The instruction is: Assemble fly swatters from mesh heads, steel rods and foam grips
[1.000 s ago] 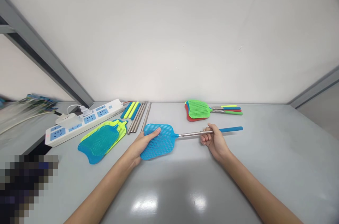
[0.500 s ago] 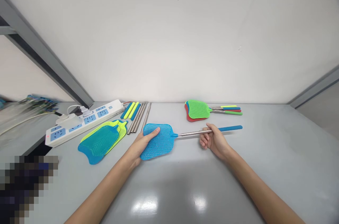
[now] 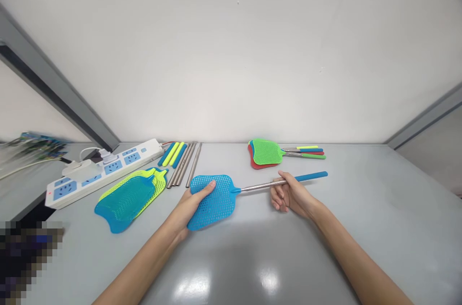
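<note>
A blue fly swatter with a metal rod and a blue grip is held level above the table between both hands. My left hand grips its perforated head, thumb on top and the other fingers hidden underneath. Near the blue grip, my right hand pinches the metal rod, its fingers curled. Left of my left hand lie loose swatter heads, blue over yellow. Several bare metal rods and several blue and yellow grip sleeves lie behind them.
A stack of whole fly swatters, green on top, lies near the wall. A white power strip with plugs runs along the left. Plastic-wrapped items lie at the far left on the grey table.
The view has shifted slightly, so the table items sit a little further left and lower. Both hands keep their hold on the blue fly swatter, which stays nearly in place.
</note>
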### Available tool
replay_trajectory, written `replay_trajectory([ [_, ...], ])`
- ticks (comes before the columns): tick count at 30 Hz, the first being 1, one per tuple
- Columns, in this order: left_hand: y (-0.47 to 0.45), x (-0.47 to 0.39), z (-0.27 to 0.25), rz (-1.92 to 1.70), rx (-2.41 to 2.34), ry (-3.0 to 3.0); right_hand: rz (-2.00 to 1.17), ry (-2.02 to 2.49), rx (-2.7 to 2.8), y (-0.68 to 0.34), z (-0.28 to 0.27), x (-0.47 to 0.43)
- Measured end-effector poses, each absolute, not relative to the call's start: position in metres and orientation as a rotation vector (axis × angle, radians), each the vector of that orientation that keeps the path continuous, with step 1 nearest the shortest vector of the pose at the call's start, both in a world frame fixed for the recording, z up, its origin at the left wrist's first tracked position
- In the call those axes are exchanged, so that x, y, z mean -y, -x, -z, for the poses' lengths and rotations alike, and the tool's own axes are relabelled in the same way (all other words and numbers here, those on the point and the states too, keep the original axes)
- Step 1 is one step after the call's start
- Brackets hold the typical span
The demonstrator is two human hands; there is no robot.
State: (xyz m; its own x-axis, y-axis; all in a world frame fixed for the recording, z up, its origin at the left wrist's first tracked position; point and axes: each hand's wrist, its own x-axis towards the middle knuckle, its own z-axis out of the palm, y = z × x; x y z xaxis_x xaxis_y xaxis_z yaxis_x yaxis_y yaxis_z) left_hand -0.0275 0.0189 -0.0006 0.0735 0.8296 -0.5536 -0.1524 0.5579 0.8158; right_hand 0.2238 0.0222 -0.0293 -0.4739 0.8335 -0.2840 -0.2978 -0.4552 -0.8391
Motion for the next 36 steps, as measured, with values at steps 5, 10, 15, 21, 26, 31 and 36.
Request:
replay_trajectory([
  [5,0.024,-0.017,0.000,-0.810,-1.305,-0.651,-2.018,0.906,1.008,-0.217,0.027,-0.018],
  [10,0.025,-0.019,0.001,-0.805,-1.312,-0.667,-2.005,0.910,1.011,-0.215,0.024,-0.016],
  [15,0.025,-0.019,0.001,-0.800,-1.307,-0.660,-1.969,0.905,1.029,-0.217,0.021,-0.016],
  [21,0.023,-0.017,0.000,-0.793,-1.293,-0.656,-1.995,0.899,1.053,-0.209,0.022,-0.013],
  [26,0.022,-0.016,-0.001,-0.777,-1.291,-0.655,-1.996,0.887,1.071,-0.204,0.022,-0.011],
  [31,0.021,-0.016,-0.001,-0.792,-1.307,-0.674,-1.994,0.871,1.064,-0.203,0.024,-0.011],
  [36,0.019,-0.014,0.005,-0.821,-1.280,-0.710,-2.019,0.884,1.080,-0.196,0.028,-0.009],
])
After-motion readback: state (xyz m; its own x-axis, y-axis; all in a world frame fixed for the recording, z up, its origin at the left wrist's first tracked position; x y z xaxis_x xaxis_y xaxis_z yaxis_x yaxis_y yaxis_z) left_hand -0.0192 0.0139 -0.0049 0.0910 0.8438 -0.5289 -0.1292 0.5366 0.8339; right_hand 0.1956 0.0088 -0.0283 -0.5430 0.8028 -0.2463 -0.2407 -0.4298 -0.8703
